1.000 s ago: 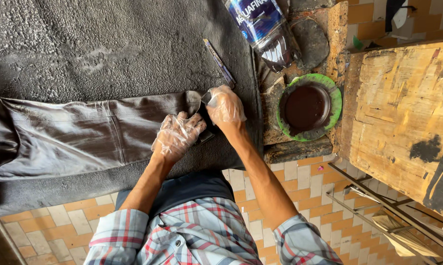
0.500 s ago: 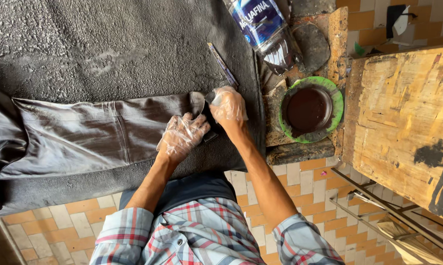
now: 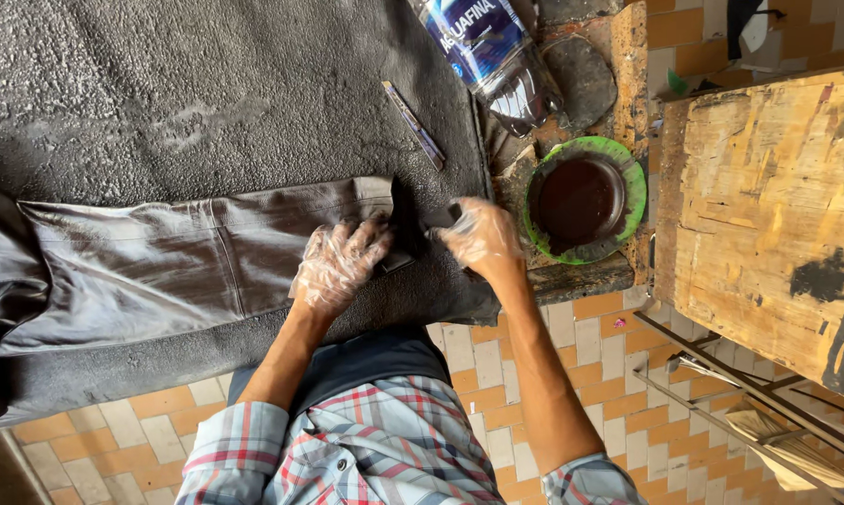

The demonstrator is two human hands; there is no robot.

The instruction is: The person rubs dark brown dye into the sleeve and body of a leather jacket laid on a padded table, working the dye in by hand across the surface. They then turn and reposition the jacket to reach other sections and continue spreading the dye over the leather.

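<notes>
A long grey leather sleeve (image 3: 160, 266) lies flat on the dark grey rough mat (image 3: 207, 93) that covers the counter. It runs from far to the left of the hands up to them, where its end sits under the fingers. It looks soft and bendy, smooth and a bit slippery, and not heavy. It would likely fold or slide if pulled, so pressing down flat near the end looks like the best way to hold it.

The left hand (image 3: 336, 266), in a thin clear plastic glove, is spread open and presses on the sleeve end. The right hand (image 3: 478, 236), also gloved, is closed on a small dark pad (image 3: 412, 224) touching the sleeve end.

Just right of the right hand sits a round green-rimmed dish of dark brown dye (image 3: 583, 198). Above it lies a clear plastic bottle with a blue label (image 3: 497, 56).
</notes>
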